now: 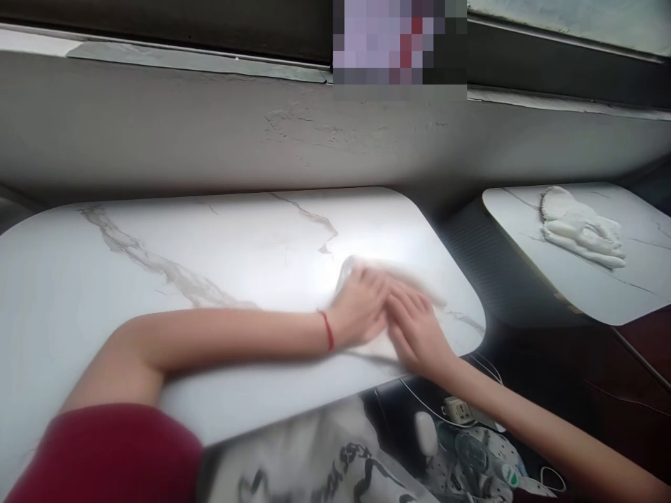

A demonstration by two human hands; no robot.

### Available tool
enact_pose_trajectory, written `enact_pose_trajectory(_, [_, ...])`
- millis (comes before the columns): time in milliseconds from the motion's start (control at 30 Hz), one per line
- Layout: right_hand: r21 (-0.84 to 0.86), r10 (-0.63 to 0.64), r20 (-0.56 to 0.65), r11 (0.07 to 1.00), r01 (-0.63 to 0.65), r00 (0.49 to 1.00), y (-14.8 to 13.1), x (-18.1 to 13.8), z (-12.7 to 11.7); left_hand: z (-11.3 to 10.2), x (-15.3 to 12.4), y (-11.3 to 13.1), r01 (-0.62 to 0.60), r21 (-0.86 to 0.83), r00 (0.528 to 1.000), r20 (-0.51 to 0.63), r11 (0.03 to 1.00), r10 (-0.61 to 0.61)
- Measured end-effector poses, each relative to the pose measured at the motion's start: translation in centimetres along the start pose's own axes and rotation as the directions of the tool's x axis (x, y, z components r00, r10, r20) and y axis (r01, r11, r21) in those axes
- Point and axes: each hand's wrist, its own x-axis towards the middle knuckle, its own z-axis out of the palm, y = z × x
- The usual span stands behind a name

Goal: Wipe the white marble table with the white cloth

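Both of my hands press on a white cloth (pixel 370 269) lying on the right part of a white marble-patterned table (pixel 157 265). My left hand (pixel 359 307), with a red string at the wrist, lies flat on the cloth with fingers stretched out. Touching it on the right, my right hand (pixel 416 325) also lies flat, fingers extended. The cloth and the hands are smeared by motion, and most of the cloth is hidden under the hands.
A grey wall with a window ledge (pixel 210 63) runs along the table's far side. A second marble table (pixel 592 279) at the right carries a crumpled white cloth (pixel 579 227). Below the near edge are cables, a power strip (pixel 458 411) and a patterned bag (pixel 472 454).
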Motion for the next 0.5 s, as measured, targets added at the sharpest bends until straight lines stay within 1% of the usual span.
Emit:
enact_pose_trajectory(100, [0.056,-0.087,0.044,0.995,0.085,0.995,-2.8,0.2,-0.4,-0.8,-3.3,0.7,0.018,0.111,1.000,0.007,0.994,-0.019])
enact_pose_trajectory(200, [0.107,-0.144,0.052,0.985,0.138,0.988,-3.8,2.3,0.1,-1.1,-5.0,-0.5,0.070,0.159,0.997,0.024,0.985,-0.075])
enact_pose_trajectory(333, [0.130,-0.202,0.063,0.973,0.192,0.977,-4.1,6.3,1.9,-1.1,-6.1,-4.0,0.141,0.107,0.987,0.055,0.984,-0.148])
enact_pose_trajectory(433, [0.124,-0.227,0.047,0.968,0.219,0.973,-3.9,10.0,3.9,-0.8,-6.3,-7.4,0.221,0.068,0.972,0.071,0.973,-0.225])
enact_pose_trajectory(500, [0.118,-0.219,0.058,0.970,0.211,0.974,-3.6,12.9,5.4,-0.4,-6.1,-9.9,0.294,0.051,0.952,0.071,0.954,-0.297])
